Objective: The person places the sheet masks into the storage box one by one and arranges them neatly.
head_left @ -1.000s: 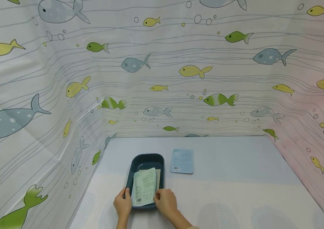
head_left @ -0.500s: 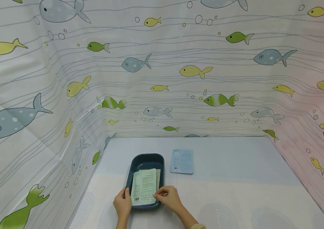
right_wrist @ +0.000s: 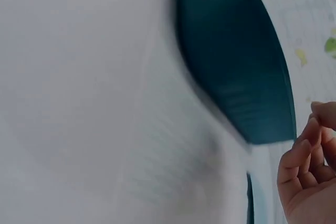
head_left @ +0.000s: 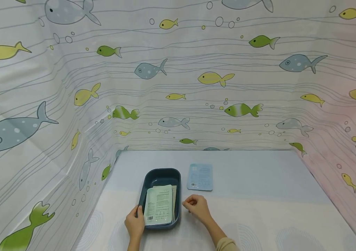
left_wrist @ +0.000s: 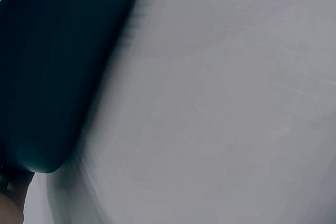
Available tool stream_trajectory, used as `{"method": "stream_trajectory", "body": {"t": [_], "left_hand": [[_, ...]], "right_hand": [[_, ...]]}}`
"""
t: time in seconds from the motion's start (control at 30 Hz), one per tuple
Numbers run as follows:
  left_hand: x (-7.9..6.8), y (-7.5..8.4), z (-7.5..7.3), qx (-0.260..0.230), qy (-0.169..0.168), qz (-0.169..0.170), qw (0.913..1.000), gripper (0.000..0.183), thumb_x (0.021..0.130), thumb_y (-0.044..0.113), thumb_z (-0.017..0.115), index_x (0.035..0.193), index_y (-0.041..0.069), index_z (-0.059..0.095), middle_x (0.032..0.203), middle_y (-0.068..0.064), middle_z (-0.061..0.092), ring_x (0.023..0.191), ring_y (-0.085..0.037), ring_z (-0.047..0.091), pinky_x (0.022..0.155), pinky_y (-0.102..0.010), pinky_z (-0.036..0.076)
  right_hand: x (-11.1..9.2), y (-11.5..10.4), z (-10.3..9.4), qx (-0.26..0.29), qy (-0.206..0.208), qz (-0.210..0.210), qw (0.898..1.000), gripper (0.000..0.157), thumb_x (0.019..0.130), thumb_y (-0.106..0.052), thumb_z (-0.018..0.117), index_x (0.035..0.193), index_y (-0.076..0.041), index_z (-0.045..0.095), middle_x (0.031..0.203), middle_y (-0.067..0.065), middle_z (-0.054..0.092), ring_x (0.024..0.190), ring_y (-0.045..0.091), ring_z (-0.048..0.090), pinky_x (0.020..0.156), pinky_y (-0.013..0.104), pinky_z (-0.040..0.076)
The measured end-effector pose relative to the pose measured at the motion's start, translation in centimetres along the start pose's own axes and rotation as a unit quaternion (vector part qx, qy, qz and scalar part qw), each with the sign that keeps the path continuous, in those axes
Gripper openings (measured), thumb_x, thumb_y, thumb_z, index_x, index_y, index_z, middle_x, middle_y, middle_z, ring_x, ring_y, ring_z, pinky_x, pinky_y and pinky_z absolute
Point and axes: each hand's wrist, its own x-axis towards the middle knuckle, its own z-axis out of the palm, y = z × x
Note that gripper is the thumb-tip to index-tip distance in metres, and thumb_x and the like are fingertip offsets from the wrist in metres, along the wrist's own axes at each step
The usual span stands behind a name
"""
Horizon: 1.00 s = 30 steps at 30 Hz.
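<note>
In the head view a dark blue rectangular tray [head_left: 156, 181] stands on the table at left of centre. A pale green flat sachet [head_left: 159, 205], printed with small text and a barcode, lies in its near half, over a beige one [head_left: 174, 198] whose right edge shows. My left hand [head_left: 135, 223] grips the tray's left rim near the front corner, thumb over the edge. My right hand [head_left: 198, 208] is off the tray's right side, fingers loosely curled and holding nothing; the right wrist view shows its thumb near the index fingertip. Beyond it a light blue sachet [head_left: 200, 177] lies flat.
The table [head_left: 259, 181] has a pale blue far band and a whitish near part with faint round patterns. A fish-print sheet [head_left: 178, 80] hangs behind it and along both sides.
My right hand has let go of the green sachet's lower right corner and moved right and away over the table. The sachet has settled flatter in the tray. The left hand stays put.
</note>
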Motion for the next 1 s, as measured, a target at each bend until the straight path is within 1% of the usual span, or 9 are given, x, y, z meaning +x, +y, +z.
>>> {"method": "stream_trajectory", "body": {"t": [0.1, 0.17, 0.27, 0.37, 0.47, 0.57, 0.77, 0.87, 1.0], "left_hand": [[0.1, 0.1, 0.0, 0.000, 0.001, -0.003, 1.0000, 0.028, 0.093, 0.005, 0.053, 0.109, -0.017, 0.059, 0.109, -0.033, 0.060, 0.106, -0.048, 0.056, 0.090, -0.056, 0.045], [0.2, 0.2, 0.0, 0.001, 0.002, -0.004, 1.0000, 0.028, 0.093, 0.005, 0.052, 0.109, -0.017, 0.059, 0.110, -0.033, 0.060, 0.107, -0.048, 0.055, 0.090, -0.056, 0.045], [0.1, 0.2, 0.0, 0.003, 0.004, -0.002, 1.0000, 0.028, 0.093, 0.005, 0.052, 0.109, -0.017, 0.059, 0.110, -0.033, 0.060, 0.107, -0.048, 0.055, 0.090, -0.056, 0.045], [0.0, 0.2, 0.0, 0.005, 0.007, 0.004, 1.0000, 0.027, 0.092, 0.004, 0.053, 0.108, -0.017, 0.060, 0.108, -0.033, 0.060, 0.106, -0.048, 0.056, 0.089, -0.056, 0.045], [-0.1, 0.1, 0.1, 0.005, 0.011, 0.010, 0.9999, 0.026, 0.092, 0.003, 0.054, 0.106, -0.018, 0.060, 0.106, -0.033, 0.061, 0.104, -0.048, 0.057, 0.089, -0.056, 0.046], [-0.2, -0.1, 0.1, 0.005, 0.012, 0.010, 0.9999, 0.026, 0.091, 0.003, 0.055, 0.106, -0.018, 0.060, 0.106, -0.033, 0.061, 0.104, -0.049, 0.057, 0.088, -0.056, 0.046], [-0.2, -0.1, 0.0, 0.006, 0.017, 0.016, 0.9997, 0.026, 0.092, 0.004, 0.055, 0.105, -0.018, 0.061, 0.105, -0.033, 0.062, 0.103, -0.048, 0.058, 0.087, -0.056, 0.047], [-0.2, 0.0, 0.0, 0.005, 0.018, 0.021, 0.9996, 0.026, 0.092, 0.004, 0.056, 0.105, -0.018, 0.061, 0.105, -0.033, 0.062, 0.103, -0.048, 0.058, 0.087, -0.056, 0.047], [-0.3, 0.0, 0.1, 0.005, 0.016, 0.023, 0.9996, 0.026, 0.092, 0.004, 0.055, 0.105, -0.018, 0.061, 0.104, -0.033, 0.062, 0.103, -0.048, 0.058, 0.087, -0.056, 0.046]], "right_hand": [[1.2, 1.0, -1.3, -0.034, 0.056, -0.005, 0.998, 0.014, 0.080, -0.009, 0.072, 0.074, 0.002, 0.065, 0.061, 0.004, 0.062, 0.047, 0.003, 0.053, 0.045, 0.019, 0.046], [1.9, 1.7, -2.1, -0.064, 0.100, -0.002, 0.993, 0.013, 0.079, -0.008, 0.072, 0.075, 0.002, 0.066, 0.062, 0.003, 0.062, 0.050, 0.005, 0.054, 0.047, 0.020, 0.047], [3.0, 2.6, -3.2, -0.107, 0.164, 0.013, 0.981, 0.012, 0.078, -0.007, 0.072, 0.081, 0.003, 0.067, 0.067, 0.005, 0.063, 0.058, 0.013, 0.057, 0.053, 0.025, 0.048], [3.9, 3.4, -4.0, -0.153, 0.201, 0.048, 0.966, 0.023, 0.078, -0.009, 0.072, 0.096, 0.005, 0.065, 0.079, 0.012, 0.062, 0.071, 0.024, 0.058, 0.062, 0.036, 0.049], [4.6, 4.2, -4.7, -0.193, 0.212, 0.084, 0.954, 0.037, 0.080, -0.012, 0.070, 0.110, 0.008, 0.060, 0.094, 0.023, 0.059, 0.082, 0.036, 0.058, 0.069, 0.047, 0.049], [5.0, 4.9, -5.2, -0.212, 0.206, 0.114, 0.948, 0.044, 0.082, -0.014, 0.068, 0.117, 0.010, 0.055, 0.102, 0.029, 0.058, 0.091, 0.043, 0.058, 0.075, 0.051, 0.050], [6.2, 5.3, -5.3, -0.211, 0.199, 0.127, 0.949, 0.045, 0.079, -0.011, 0.067, 0.115, 0.013, 0.055, 0.097, 0.029, 0.064, 0.090, 0.043, 0.063, 0.071, 0.050, 0.053], [6.7, 5.3, -5.3, -0.209, 0.202, 0.140, 0.946, 0.044, 0.077, -0.008, 0.067, 0.113, 0.014, 0.055, 0.095, 0.028, 0.065, 0.089, 0.041, 0.064, 0.074, 0.049, 0.053], [7.0, 5.3, -5.6, -0.197, 0.208, 0.161, 0.945, 0.039, 0.074, -0.005, 0.071, 0.105, 0.015, 0.058, 0.091, 0.027, 0.066, 0.085, 0.039, 0.064, 0.074, 0.046, 0.053]]}}
